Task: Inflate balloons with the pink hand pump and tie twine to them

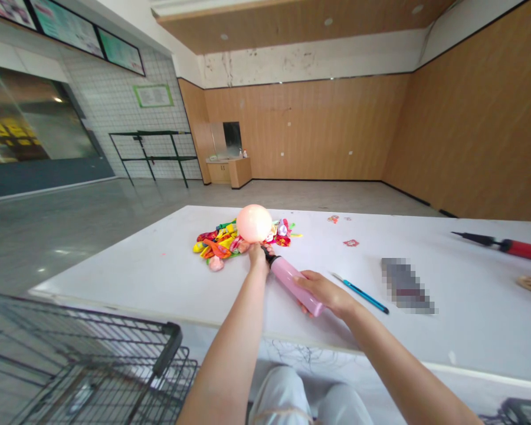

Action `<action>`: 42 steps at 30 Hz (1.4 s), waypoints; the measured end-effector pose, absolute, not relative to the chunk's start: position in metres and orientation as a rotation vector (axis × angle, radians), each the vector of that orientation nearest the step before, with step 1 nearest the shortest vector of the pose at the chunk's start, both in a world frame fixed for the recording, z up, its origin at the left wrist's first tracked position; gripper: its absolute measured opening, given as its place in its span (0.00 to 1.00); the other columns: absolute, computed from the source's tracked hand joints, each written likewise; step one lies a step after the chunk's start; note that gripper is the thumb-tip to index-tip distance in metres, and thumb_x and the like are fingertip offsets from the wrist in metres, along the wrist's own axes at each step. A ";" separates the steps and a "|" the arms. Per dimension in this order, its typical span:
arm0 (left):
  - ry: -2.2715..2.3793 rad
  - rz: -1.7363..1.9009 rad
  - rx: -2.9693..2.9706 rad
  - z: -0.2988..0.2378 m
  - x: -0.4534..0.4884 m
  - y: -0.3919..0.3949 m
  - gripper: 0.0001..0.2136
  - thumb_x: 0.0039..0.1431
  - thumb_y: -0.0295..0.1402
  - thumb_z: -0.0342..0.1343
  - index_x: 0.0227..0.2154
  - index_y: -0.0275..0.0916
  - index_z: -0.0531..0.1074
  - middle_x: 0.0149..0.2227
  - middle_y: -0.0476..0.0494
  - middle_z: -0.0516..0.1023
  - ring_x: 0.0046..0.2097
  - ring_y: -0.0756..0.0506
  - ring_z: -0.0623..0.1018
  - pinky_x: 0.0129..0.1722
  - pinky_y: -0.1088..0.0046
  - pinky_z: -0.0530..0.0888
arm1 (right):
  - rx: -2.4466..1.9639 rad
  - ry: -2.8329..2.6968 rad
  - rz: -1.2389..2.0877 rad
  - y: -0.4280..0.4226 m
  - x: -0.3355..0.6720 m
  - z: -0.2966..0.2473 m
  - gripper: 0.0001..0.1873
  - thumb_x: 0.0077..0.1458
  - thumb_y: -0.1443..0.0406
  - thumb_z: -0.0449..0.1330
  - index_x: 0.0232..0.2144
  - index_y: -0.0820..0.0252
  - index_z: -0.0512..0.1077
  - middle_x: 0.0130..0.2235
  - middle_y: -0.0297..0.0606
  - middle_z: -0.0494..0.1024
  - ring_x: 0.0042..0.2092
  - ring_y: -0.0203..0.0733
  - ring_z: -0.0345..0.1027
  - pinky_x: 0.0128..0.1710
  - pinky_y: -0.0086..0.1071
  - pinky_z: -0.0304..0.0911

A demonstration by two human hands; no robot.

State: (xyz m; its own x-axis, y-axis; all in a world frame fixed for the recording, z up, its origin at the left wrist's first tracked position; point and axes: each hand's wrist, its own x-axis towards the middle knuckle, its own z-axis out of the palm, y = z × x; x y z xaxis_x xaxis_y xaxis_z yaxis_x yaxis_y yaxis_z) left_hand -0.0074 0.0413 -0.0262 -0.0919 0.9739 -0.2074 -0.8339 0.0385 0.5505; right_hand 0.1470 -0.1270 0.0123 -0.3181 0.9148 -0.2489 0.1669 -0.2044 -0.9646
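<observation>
A round, inflated peach-pink balloon (253,223) stands at the far middle of the table, at the black nozzle end of a pink hand pump (292,280). My left hand (258,255) is closed at the balloon's neck, beside the nozzle; its fingertips are partly hidden. Around the pump's lower barrel my right hand (321,287) is wrapped, with the thumb side on top. Just left of and behind the balloon lies a colourful heap of what look like limp balloons (221,245), in yellow, red, orange and green.
Right of my right hand lie a blue pen-like cutter (365,295) and a blurred dark rectangle (407,286). A red pump (526,249) with a black tip is at the right edge. Small red pieces (351,242) lie farther back. A wire cart (115,360) stands against the table's left front.
</observation>
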 end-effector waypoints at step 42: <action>0.671 1.599 0.212 -0.017 -0.011 0.044 0.08 0.53 0.25 0.51 0.24 0.40 0.57 0.17 0.56 0.58 0.14 0.56 0.60 0.13 0.83 0.54 | -1.291 -1.381 1.738 -0.178 0.191 0.016 0.23 0.56 0.46 0.53 0.44 0.55 0.63 0.24 0.31 0.70 0.23 0.37 0.66 0.20 0.29 0.59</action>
